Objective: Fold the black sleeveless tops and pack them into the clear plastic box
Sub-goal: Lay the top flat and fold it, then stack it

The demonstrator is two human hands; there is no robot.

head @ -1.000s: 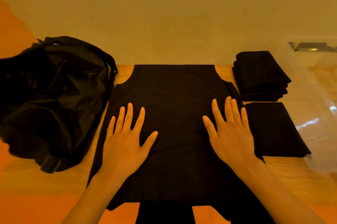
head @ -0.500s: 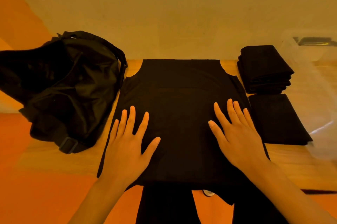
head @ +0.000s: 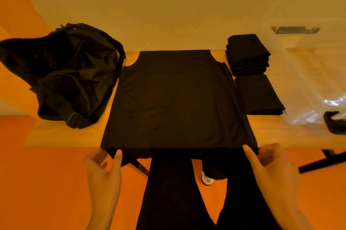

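A black sleeveless top [head: 176, 98] lies flat on the wooden table [head: 61, 136], neckline toward the wall, its hem hanging over the front edge. My left hand [head: 104, 166] pinches the hem's left corner, thumb on top and fingers curled under. At the right corner my right hand [head: 269, 164] pinches the hem the same way. Both hands are blurred. A stack of folded black tops [head: 247, 54] and a single folded top [head: 258, 95] lie to the right. The clear plastic box [head: 309, 80] stands at the far right.
A crumpled black bag [head: 71, 76] fills the table's left end, close to the top's left side. A black clip [head: 335, 121] shows at the box's near corner. Below the table edge are my black trouser legs, a white shoe [head: 206, 179] and orange floor.
Both hands slid off the middle of the top, back to the front edge, and took hold of the hem corners. The view has pulled back from the table.
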